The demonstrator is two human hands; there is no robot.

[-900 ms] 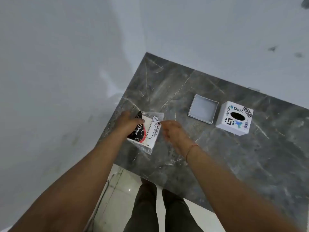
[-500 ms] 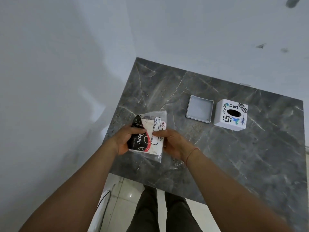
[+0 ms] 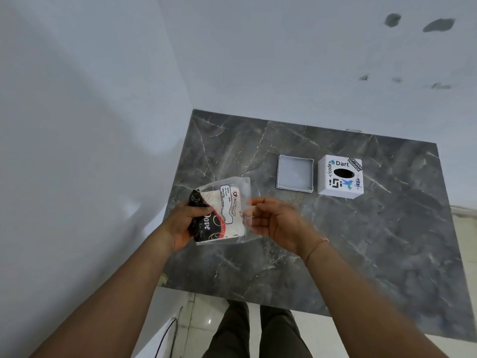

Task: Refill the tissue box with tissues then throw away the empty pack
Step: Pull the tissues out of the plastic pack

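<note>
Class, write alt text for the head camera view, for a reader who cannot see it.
Two bare hands hold a clear plastic tissue pack with black, red and white print above a dark grey marble table: the left hand grips it, the right hand pinches its edge. Further back stand a white cube tissue box with stickers and its grey square lid.

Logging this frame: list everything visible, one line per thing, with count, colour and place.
tissue pack: 1, clear plastic with black, red and white print, held above the table's left part
tissue box: 1, white cube with stickers and a dark oval slot on top, standing at the table's far right
tray-like panel: 1, grey, square, lying flat just left of the box, apart from it
table: 1, dark grey marble
wall: white, with dark marks at upper right
floor: pale tiles
cable: 1, black, on the floor at lower left
legs: 2, dark trousers
left hand: grip on the pack's left end
right hand: fingertips pinching the pack's clear right edge
</note>
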